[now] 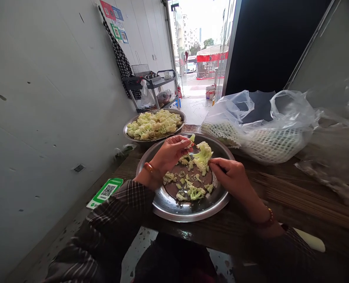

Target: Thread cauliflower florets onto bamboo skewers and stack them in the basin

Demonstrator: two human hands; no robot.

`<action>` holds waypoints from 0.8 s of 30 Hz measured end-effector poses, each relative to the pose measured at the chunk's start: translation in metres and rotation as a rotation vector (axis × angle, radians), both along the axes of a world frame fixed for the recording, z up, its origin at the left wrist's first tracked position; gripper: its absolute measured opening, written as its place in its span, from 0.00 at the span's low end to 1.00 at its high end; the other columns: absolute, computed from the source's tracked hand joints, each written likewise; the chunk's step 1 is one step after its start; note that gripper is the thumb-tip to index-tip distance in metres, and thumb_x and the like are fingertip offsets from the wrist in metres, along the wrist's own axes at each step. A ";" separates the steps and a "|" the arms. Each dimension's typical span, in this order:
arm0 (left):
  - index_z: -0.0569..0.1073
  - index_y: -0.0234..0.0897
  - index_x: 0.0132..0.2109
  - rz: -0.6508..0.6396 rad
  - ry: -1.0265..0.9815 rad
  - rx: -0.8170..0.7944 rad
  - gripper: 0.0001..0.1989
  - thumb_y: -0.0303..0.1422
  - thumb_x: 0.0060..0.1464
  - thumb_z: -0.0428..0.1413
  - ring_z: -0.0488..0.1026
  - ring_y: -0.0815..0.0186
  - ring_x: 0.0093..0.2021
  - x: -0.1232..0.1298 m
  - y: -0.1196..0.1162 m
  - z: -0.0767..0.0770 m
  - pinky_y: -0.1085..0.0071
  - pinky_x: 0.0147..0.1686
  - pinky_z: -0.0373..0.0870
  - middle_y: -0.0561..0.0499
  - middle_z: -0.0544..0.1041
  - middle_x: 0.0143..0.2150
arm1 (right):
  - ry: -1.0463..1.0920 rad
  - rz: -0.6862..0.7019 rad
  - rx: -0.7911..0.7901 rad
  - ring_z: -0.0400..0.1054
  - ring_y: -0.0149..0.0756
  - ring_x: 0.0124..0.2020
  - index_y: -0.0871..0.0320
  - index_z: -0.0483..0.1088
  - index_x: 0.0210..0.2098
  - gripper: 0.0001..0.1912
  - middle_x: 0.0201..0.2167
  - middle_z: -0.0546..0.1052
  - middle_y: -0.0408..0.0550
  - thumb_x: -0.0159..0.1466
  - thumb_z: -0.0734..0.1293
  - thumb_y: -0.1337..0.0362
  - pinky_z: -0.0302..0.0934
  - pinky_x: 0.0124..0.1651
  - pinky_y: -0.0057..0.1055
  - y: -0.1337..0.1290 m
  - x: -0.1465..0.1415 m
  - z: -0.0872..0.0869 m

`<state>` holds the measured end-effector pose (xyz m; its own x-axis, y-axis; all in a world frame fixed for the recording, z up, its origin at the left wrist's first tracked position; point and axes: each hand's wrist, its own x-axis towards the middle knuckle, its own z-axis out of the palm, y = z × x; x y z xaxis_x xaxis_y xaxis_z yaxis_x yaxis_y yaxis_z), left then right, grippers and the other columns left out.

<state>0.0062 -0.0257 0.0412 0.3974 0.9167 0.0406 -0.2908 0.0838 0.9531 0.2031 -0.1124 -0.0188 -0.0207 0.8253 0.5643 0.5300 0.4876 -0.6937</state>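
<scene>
Above a wide steel basin (189, 216), both of my hands are raised close together. My left hand (170, 154) is closed, its fingertips pinching a small pale cauliflower piece (192, 138). My right hand (229, 175) is closed at the right edge of a larger cauliflower floret (203, 154), which hangs upright between the hands. In the basin lie loose florets (196, 192), cut bits and crumbs. Behind it, a second steel bowl (125, 131) is heaped with cauliflower florets (155, 124).
Plastic bags holding produce in foam netting (271, 141) stand at the right. Thin wooden skewers (304, 196) lie on the dark table (221, 232). A green QR card (106, 192) is at the left beside the wall. A grey cart (159, 82) stands near the glass door.
</scene>
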 end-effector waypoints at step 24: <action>0.80 0.34 0.35 -0.071 0.152 0.111 0.14 0.39 0.45 0.69 0.72 0.70 0.34 0.007 -0.004 -0.007 0.75 0.32 0.68 0.48 0.78 0.35 | 0.050 -0.034 -0.046 0.77 0.40 0.33 0.55 0.81 0.36 0.11 0.34 0.85 0.46 0.66 0.66 0.60 0.67 0.36 0.32 0.000 0.003 0.002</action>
